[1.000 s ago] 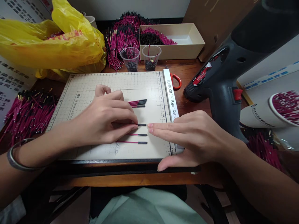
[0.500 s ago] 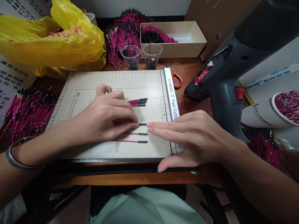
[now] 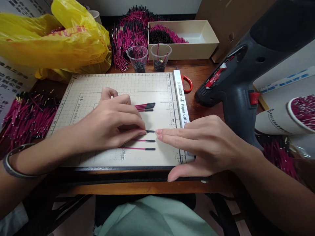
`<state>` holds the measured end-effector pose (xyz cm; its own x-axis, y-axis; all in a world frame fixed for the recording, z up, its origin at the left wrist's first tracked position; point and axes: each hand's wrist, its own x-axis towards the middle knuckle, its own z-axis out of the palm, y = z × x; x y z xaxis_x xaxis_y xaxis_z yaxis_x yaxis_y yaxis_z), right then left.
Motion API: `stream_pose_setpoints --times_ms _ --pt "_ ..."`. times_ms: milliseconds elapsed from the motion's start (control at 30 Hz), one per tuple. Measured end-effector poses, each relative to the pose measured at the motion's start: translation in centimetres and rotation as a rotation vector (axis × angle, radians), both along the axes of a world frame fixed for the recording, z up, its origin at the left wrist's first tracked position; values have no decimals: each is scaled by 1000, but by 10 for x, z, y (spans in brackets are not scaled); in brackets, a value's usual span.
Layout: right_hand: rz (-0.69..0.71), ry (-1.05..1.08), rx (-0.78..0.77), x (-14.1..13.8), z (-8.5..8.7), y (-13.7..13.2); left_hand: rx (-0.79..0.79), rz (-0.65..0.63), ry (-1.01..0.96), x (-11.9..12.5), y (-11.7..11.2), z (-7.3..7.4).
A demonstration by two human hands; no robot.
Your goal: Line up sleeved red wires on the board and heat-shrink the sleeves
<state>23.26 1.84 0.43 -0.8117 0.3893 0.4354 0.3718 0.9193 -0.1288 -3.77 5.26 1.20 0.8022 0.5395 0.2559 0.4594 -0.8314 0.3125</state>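
Observation:
My left hand [image 3: 115,121] pinches a wire with a black sleeve [image 3: 150,131] between thumb and forefinger; the sleeved end sticks out to the right, and the rest is hidden under the hand. At that sleeve's tip are the outstretched fingertips of my right hand [image 3: 201,144], its thumb spread towards the board's front edge. Below lie two magenta wires with black sleeves [image 3: 150,149], roughly parallel. Farther back, a small bundle of the same wires [image 3: 146,107] rests on the paper cutter board [image 3: 147,85], partly behind my left hand.
Behind the board stand two clear plastic cups [image 3: 137,59] with dark bits and an open box [image 3: 187,49] of wires. A heat gun [image 3: 236,85] and red-handled scissors [image 3: 188,84] are at the right. A yellow bag [image 3: 81,49] and a wire pile [image 3: 31,118] lie left.
Hardly anything differs. My left hand keeps its pinch on the wire, and my right fingertips have shifted very slightly to the right. The view has tilted a little.

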Motion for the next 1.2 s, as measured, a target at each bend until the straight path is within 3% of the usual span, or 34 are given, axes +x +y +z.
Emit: stream_pose_setpoints --times_ms 467,767,1000,1200 --pt "-5 -15 -3 3 1 1 6 15 -24 0 -1 -1" --pt "-118 -82 -29 6 3 5 54 234 -12 7 8 2" --pt "-142 -111 -65 4 0 8 99 272 -33 11 13 -8" --pt "-119 -108 -58 3 1 8 63 225 -54 10 10 -6"
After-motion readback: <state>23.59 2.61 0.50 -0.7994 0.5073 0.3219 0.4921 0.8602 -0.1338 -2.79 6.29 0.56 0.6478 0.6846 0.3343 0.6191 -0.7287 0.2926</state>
